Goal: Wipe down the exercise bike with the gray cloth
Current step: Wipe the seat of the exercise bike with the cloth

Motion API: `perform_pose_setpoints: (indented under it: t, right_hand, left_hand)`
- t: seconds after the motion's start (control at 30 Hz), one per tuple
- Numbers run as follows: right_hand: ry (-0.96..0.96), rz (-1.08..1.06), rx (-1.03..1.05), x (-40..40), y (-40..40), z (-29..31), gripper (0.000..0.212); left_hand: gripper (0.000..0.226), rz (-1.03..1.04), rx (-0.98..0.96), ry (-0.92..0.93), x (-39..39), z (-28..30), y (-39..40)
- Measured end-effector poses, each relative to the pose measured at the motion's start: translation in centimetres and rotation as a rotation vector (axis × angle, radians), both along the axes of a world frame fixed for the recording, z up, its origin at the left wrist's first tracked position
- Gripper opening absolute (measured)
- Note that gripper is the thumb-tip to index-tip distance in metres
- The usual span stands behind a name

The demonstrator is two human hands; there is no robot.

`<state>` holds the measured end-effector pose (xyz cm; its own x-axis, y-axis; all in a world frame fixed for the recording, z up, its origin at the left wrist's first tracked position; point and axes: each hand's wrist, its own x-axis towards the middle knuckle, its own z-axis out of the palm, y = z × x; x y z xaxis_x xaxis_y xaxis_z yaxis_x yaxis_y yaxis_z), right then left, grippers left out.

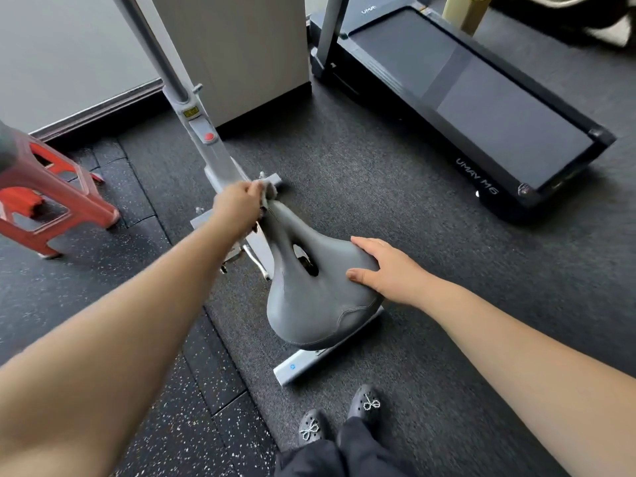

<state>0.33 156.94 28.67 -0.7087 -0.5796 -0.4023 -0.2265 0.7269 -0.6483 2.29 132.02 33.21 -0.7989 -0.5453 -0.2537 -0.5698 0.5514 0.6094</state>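
Your left hand (237, 203) grips gray cloth (270, 191) at saddle (309, 287) nose; right hand (382, 270), fingers flat, steadies saddle's right side. Step: wiping exercise bike (203, 139) seat. Next likely: drag cloth back over saddle, keep right hand bracing.

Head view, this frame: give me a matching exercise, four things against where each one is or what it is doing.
1. left hand
2. right hand
3. red stool
4. treadmill

a. far right, on the floor
b. rests flat on the saddle's wide end
c. far left, on the floor
d. grips the gray cloth at the saddle's nose

Pairs: 1-d, 2-b, 3-c, 4-a
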Motion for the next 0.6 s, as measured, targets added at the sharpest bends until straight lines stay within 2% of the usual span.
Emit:
perform_pose_setpoints:
  t: [0.07,0.13,0.2,0.27,0.37,0.43,0.5,0.6]
  right_hand:
    - [0.004,-0.004,0.006,0.0,0.0,0.1,0.071]
    - [0.02,0.004,0.013,0.0,0.0,0.0,0.071]
    - [0.038,0.01,0.018,-0.2,0.0,0.0,0.071]
    - [0.032,0.007,0.014,-0.5,0.0,0.0,0.071]
    - [0.017,0.019,0.009,-1.2,0.0,0.0,0.069]
    - [0.007,0.039,0.009,-1.5,0.1,0.0,0.069]
    - [-0.002,0.061,0.011,-1.8,0.0,0.0,0.068]
    - [-0.011,0.092,0.02,-2.2,0.1,-0.1,0.067]
  left_hand:
    - [0.033,0.073,-0.091,0.106,2.3,-0.5,1.5]
    - [0.03,0.009,-0.091,0.127,4.5,-2.7,4.7]
    - [0.058,-0.04,-0.014,0.01,5.6,-4.7,7.6]
    - [0.071,0.03,-0.002,-0.009,4.5,-5.2,8.2]
    - [0.062,0.088,0.067,0.004,1.8,-5.2,6.0]
    - [0.047,0.079,0.105,0.004,1.2,-4.7,3.8]
    - [0.03,0.152,0.107,0.048,1.9,-3.4,1.9]
    - [0.027,0.274,0.169,0.05,3.7,-2.2,2.4]
